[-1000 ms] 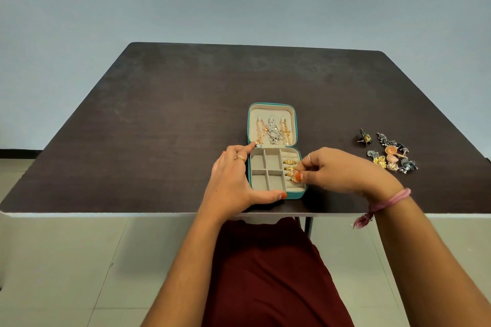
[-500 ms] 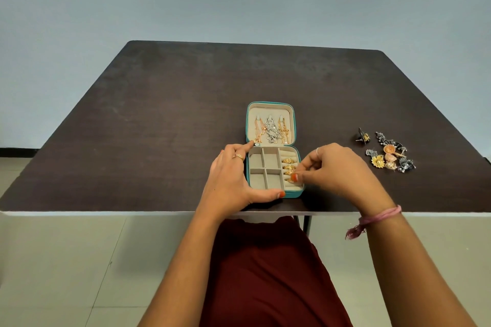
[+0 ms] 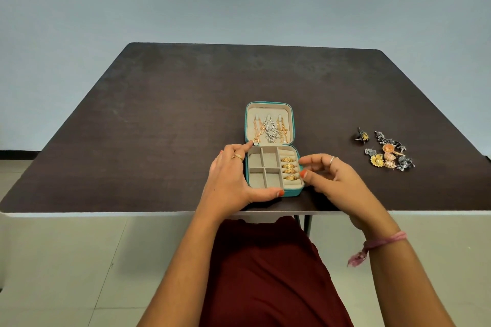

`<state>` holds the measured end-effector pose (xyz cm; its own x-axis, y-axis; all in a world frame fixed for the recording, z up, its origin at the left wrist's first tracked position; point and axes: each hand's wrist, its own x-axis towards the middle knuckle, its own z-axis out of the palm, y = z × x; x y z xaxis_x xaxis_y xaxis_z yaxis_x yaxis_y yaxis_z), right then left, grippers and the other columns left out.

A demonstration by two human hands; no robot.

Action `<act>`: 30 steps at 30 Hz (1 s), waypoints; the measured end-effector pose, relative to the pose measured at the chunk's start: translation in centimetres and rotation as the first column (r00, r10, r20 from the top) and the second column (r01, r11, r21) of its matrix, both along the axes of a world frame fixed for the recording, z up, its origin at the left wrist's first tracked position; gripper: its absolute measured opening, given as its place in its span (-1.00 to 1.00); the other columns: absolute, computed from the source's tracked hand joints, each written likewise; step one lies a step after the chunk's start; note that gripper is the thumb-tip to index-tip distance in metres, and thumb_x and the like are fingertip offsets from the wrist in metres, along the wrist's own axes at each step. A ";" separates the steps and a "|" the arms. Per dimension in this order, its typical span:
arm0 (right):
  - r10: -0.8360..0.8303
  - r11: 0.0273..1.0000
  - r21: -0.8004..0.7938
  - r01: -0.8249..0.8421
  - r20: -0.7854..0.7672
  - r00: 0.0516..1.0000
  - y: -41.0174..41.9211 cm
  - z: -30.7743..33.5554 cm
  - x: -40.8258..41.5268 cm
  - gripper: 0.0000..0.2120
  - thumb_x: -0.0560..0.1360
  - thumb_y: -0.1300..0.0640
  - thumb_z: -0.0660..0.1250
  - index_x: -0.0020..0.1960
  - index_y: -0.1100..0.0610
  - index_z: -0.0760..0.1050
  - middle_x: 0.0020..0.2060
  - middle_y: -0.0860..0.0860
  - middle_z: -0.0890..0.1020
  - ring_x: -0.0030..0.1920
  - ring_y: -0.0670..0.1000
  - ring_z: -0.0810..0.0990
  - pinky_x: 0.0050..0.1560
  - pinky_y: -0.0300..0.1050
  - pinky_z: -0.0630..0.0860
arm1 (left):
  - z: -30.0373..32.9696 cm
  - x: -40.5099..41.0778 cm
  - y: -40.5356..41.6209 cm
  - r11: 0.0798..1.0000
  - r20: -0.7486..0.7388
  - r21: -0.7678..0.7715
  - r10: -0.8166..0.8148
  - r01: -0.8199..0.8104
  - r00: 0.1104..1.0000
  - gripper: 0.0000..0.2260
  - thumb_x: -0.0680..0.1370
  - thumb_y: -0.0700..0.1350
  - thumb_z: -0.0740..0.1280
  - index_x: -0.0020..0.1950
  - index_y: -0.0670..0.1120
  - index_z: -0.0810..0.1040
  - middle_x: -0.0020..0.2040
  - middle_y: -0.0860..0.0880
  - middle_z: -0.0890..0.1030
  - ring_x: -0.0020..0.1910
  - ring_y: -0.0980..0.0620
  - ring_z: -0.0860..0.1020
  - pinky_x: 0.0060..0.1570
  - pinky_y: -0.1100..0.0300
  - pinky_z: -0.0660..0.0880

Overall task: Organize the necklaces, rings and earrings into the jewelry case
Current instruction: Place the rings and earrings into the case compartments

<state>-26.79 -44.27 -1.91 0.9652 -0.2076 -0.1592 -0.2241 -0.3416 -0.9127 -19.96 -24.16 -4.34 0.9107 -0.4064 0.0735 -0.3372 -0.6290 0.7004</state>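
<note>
earrings (image 3: 386,152) too small to distinguish

Your matt dark table (image 3: 164,119), the case's (image 3: 292,192) beige velvety lining, shiny gold metal rings (image 3: 289,168).

The dark brown table (image 3: 164,119) stood in front of me, with a pale edge along my side. On it, close to that edge, the teal jewelry case (image 3: 270,148) lay open, its lid flat toward the far side. Well apart to my right, a small heap of earrings (image 3: 388,154) rested directly on the wood, one (image 3: 362,136) lying just beside the others.
</note>
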 end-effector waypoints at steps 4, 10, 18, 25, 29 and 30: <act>-0.062 0.998 0.030 0.059 0.113 0.992 0.6 -1.4 -0.7 -0.76 0.54 0.17 0.31 0.19 0.02 0.51 0.02 -0.10 0.64 -0.03 -0.11 0.63 -0.05 -0.25 0.58 | -0.2 0.0 0.0 1.000 0.015 0.003 0.007 -0.007 1.000 0.02 0.21 0.31 0.51 0.53 0.04 0.11 0.26 0.19 0.25 0.10 0.34 0.12 0.31 0.19 0.20; -0.092 0.990 -0.079 0.113 0.227 0.970 1.2 -2.1 -1.2 -0.77 0.55 0.14 0.31 0.18 -0.03 0.53 -0.03 -0.20 0.63 -0.08 -0.19 0.61 -0.06 -0.26 0.58 | -0.2 -0.1 -0.1 1.000 0.018 -0.018 0.012 -0.011 1.000 0.02 0.20 0.31 0.51 0.53 0.05 0.11 0.33 0.15 0.28 0.19 0.30 0.15 0.35 0.15 0.19; -0.077 0.996 -0.036 0.085 0.194 0.978 0.9 -2.0 -1.2 -0.79 0.55 0.09 0.31 0.18 -0.03 0.53 0.01 -0.19 0.62 -0.04 -0.24 0.60 -0.06 -0.29 0.57 | 0.2 -0.3 0.0 0.999 -0.052 -0.052 0.012 -0.014 0.999 0.07 0.14 0.39 0.48 0.52 0.07 0.12 0.37 0.16 0.28 0.31 0.22 0.22 0.41 0.00 0.25; -0.078 0.997 0.026 0.075 0.146 0.986 0.6 -1.6 -0.8 -0.77 0.55 0.02 0.29 0.19 -0.01 0.51 -0.01 -0.11 0.63 -0.02 -0.08 0.63 -0.07 -0.28 0.57 | 0.3 -0.4 -0.1 0.993 -0.120 -0.104 0.048 -0.060 0.992 0.08 0.07 0.44 0.42 0.50 0.12 0.14 0.31 0.23 0.25 0.39 0.10 0.26 0.36 -0.05 0.36; -0.085 0.995 0.064 0.079 0.110 0.990 0.7 -1.1 -0.5 -0.77 0.55 0.01 0.29 0.18 0.02 0.52 -0.02 -0.05 0.63 -0.04 0.01 0.62 -0.20 -0.33 0.51 | 0.3 -0.4 -0.1 0.983 -0.144 -0.170 0.040 -0.065 0.989 0.00 0.18 0.31 0.53 0.50 0.10 0.15 0.29 0.24 0.25 0.37 0.15 0.27 0.37 0.01 0.34; -0.083 0.995 0.070 0.077 0.096 0.992 0.6 -1.0 -0.4 -0.76 0.55 0.00 0.29 0.19 0.02 0.51 0.01 -0.05 0.63 -0.04 -0.04 0.62 -0.24 -0.36 0.47 | 0.4 -0.4 -0.1 0.980 -0.149 -0.190 0.039 -0.067 0.988 -0.02 0.21 0.27 0.53 0.50 0.08 0.15 0.32 0.20 0.25 0.36 0.15 0.28 0.38 0.04 0.33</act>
